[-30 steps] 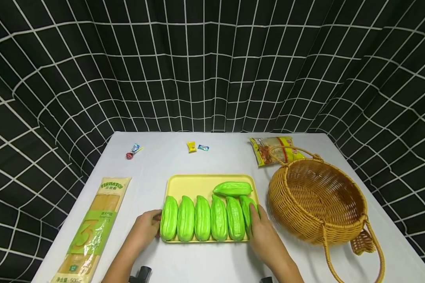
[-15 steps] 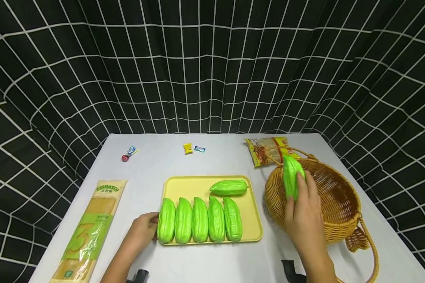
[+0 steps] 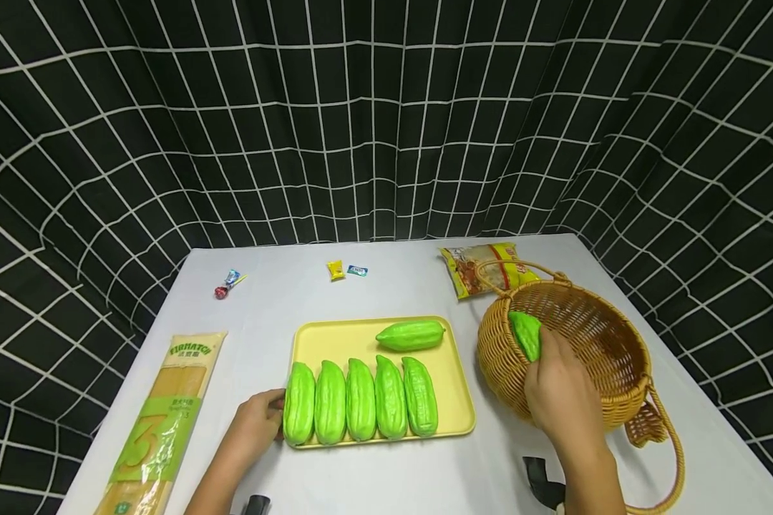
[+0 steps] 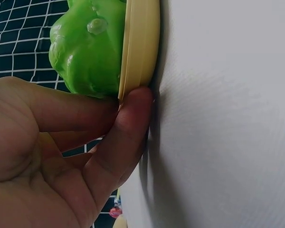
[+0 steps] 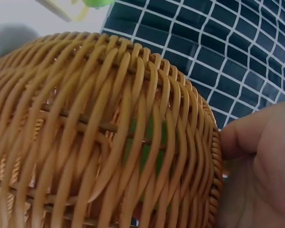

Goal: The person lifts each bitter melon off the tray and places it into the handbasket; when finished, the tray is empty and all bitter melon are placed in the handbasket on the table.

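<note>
My right hand (image 3: 563,390) reaches over the near-left rim of the wicker basket (image 3: 499,365), holding a green bitter melon (image 3: 526,332) inside the opening. Through the weave, the right wrist view shows green from the bitter melon (image 5: 152,142); the basket wall hides most of the fingers. At the near-left corner of the yellow tray (image 3: 456,386), my left hand (image 3: 248,429) pinches the edge between thumb and fingers, plain in the left wrist view beside the end of a bitter melon (image 4: 88,52). Several bitter melons (image 3: 361,400) stand in a row on the tray, and another bitter melon (image 3: 412,335) lies crosswise behind them.
A long spaghetti pack (image 3: 161,422) lies at the left. Farther back are a lollipop (image 3: 222,292), a yellow candy (image 3: 336,270) and a small blue-green candy (image 3: 357,271). A yellow food bag (image 3: 457,272) lies behind the basket, whose handle (image 3: 670,458) hangs at the near right.
My right hand has taken the rightmost bitter melon from the tray's row, carried it right and lowered it into the basket. My left hand has stayed at the tray's edge.
</note>
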